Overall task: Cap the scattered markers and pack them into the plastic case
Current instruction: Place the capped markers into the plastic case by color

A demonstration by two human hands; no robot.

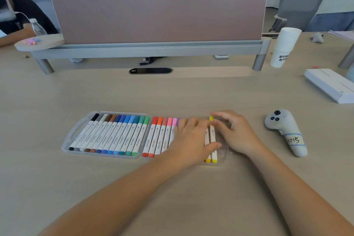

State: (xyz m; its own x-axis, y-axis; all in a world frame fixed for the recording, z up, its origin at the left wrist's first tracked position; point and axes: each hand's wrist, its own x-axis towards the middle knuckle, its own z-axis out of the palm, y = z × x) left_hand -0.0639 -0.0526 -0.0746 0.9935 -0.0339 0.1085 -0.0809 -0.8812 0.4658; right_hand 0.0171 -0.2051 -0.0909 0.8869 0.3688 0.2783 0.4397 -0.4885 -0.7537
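from my end the word "marker" reads lengthwise in dark print on the white barrels of the markers (115, 138) lying in rows, with a smaller mark above it on each barrel that is too fine for me to make out. the grey controller (283, 120) carries a pale label (294, 140) with handwriting i read as "1015", the first stroke unclear. the bottom of the stacked paper cups (286, 44) shows two short lines of dark chinese characters, too blurred to read.

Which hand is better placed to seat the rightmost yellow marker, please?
Probably the right hand: its fingertips pinch the cap of the yellow marker, while the left hand lies flat across neighbouring markers.
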